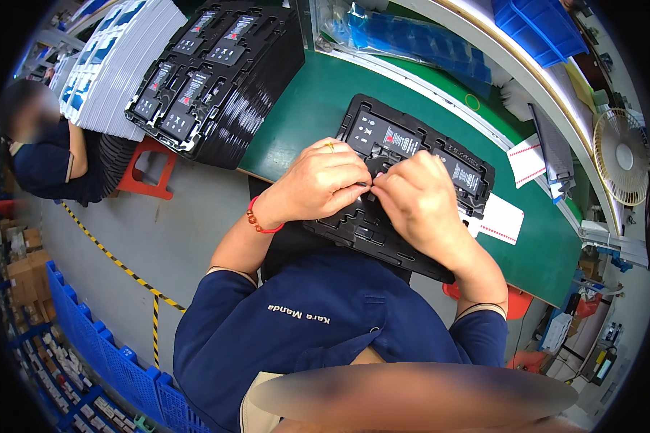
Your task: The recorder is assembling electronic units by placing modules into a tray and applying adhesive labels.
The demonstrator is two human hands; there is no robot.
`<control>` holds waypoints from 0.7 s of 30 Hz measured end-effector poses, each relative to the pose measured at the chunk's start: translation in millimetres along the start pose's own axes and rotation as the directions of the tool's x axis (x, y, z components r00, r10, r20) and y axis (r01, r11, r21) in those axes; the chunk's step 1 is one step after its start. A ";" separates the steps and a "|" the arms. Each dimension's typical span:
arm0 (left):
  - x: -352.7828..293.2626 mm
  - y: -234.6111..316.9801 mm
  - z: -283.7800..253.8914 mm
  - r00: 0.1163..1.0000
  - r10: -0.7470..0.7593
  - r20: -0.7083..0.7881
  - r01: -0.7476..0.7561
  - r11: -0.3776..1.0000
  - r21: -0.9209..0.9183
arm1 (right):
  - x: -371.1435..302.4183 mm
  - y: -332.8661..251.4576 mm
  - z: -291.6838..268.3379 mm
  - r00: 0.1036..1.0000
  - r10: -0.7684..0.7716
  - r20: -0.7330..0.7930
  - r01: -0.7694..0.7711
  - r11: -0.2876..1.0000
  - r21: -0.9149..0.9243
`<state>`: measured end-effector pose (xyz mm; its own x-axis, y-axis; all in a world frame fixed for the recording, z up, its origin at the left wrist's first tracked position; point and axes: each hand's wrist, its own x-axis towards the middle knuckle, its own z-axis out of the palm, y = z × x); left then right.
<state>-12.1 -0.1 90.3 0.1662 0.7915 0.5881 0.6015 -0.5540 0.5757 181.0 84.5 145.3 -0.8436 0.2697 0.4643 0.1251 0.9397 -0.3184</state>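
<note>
A black molded tray (404, 252) lies tilted at the near edge of the green table, partly overhanging it. Flat black batteries, among them one at the far left (367, 131) and one at the right (466, 175), sit in its far pockets. Over the middle of the tray, my left hand (323, 180) is closed in a pinch, its fingertips meeting those of my right hand (420, 203). My right hand is pinched too, thumb and index together. Between the fingertips there may be a small dark piece, too hidden to name. Both hands cover part of the tray and its batteries.
Left on the green table (296, 119) rises a tall stack of black trays (256, 108) with batteries on top. Beyond it are stacked white trays (141, 65) and a seated co-worker (43, 155). White cards (502, 220), a fan (622, 155) and a blue bin (545, 32) are to the right.
</note>
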 end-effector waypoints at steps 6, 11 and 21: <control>0.3 5.5 1.2 0.999 0.034 0.009 -0.034 0.999 -0.015 | -11.5 2.5 17.4 0.989 -0.148 -0.026 0.144 0.983 -0.114; -3.8 11.2 -2.3 0.999 0.035 -0.003 -0.035 0.998 0.048 | -14.5 -1.3 21.4 0.994 -0.109 -0.029 0.103 0.980 -0.170; -25.1 20.9 -6.9 0.984 0.091 0.151 -0.120 0.974 0.194 | -146.6 117.1 -68.6 0.754 0.480 -0.449 -0.608 0.769 -0.197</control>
<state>-9.1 -33.4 91.5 0.3364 0.7680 0.5450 0.7176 -0.5838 0.3797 355.2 169.5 96.6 -0.3416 0.7489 0.5678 0.7119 0.6006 -0.3638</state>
